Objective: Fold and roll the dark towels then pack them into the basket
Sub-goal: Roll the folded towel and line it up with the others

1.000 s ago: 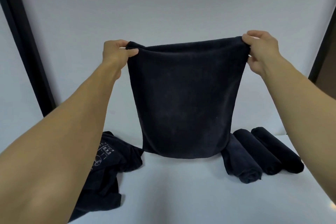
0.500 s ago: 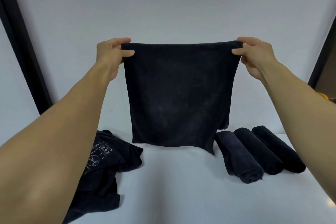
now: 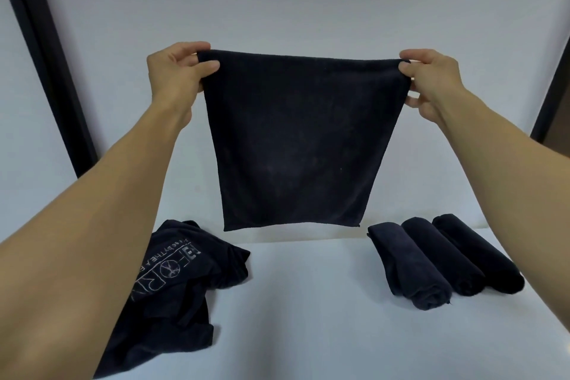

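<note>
A dark towel (image 3: 296,145) hangs flat in the air in front of me, stretched by its two top corners. My left hand (image 3: 175,74) pinches the top left corner between thumb and fingers. My right hand (image 3: 431,80) pinches the top right corner the same way. The towel's lower edge hangs just above the white table (image 3: 308,302). Three rolled dark towels (image 3: 444,262) lie side by side on the table at the right. No basket is in view.
A crumpled dark cloth with pale printed lettering (image 3: 179,281) lies on the table at the left, partly hidden by my left forearm. A white wall stands behind the table, with dark vertical frames at the far left (image 3: 46,55) and far right.
The towel has been pulled taut and lifted; its bottom edge has risen off the table and now hangs straight. Both hands keep their hold on the top corners.
</note>
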